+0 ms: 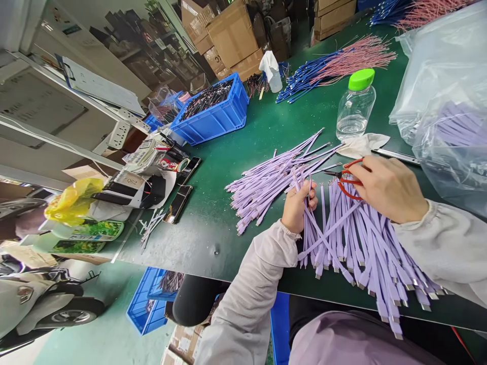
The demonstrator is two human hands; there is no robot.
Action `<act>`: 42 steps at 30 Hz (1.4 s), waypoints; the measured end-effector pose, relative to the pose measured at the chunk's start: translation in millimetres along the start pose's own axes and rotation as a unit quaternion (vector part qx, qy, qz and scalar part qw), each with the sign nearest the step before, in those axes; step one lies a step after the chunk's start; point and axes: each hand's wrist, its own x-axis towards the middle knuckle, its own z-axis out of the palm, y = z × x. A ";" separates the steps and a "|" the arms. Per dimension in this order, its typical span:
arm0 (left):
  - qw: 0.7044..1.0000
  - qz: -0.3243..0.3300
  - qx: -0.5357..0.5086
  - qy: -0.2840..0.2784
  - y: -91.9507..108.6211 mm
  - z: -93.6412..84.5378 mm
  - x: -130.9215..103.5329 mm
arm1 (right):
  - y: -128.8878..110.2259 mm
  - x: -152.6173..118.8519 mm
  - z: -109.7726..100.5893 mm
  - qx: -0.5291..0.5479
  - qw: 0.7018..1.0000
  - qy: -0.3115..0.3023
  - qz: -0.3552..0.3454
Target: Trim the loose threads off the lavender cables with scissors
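My left hand point(299, 207) is closed around several purple flat cables point(312, 230), their ends sticking up past the thumb. In my right hand point(391, 188) is a pair of cutters with red handles point(348, 188); the dark tips point left toward the cable ends. Under and beside both hands a spread of purple USB cables point(367, 243) lies with metal plugs toward the table's front edge, some hanging over it. A second pile of purple cables point(266, 185) rests on the green table just left of my hands. Whether the cutter jaws are apart is too small to tell.
Behind stand a clear bottle with a green lid point(355, 109) and a white cloth point(359, 146). A blue crate point(213, 119) of dark cables and a bundle of blue and pink wires point(335, 66) are farther back. Plastic bags point(449, 86) sit right; phones point(178, 204) lie left.
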 end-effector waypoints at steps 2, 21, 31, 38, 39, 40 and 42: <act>1.000 -0.002 -0.012 -0.007 0.8 0.3 -0.5 | -3.1 -0.2 0.0 -0.005 1.000 0.002 -0.008; 1.000 0.003 0.012 -0.027 0.2 2.7 -2.2 | -11.1 1.0 -1.6 0.000 1.000 0.013 -0.003; 0.999 0.006 -0.012 -0.047 -0.9 0.6 -0.8 | -12.8 2.8 -2.1 0.008 1.000 0.011 0.000; 0.999 0.000 -0.001 -0.045 0.1 2.6 -2.6 | -13.1 2.7 -1.8 0.022 1.000 -0.005 0.016; 0.999 -0.002 0.000 -0.046 0.2 2.7 -2.7 | -13.3 2.6 -1.5 0.023 1.000 -0.006 0.018; 0.999 -0.004 0.000 -0.046 0.3 2.8 -2.7 | -13.5 2.4 -1.2 0.023 0.999 -0.008 0.020; 0.999 -0.005 -0.003 -0.048 0.3 2.8 -2.8 | -13.8 1.6 -0.4 0.026 0.999 -0.014 0.024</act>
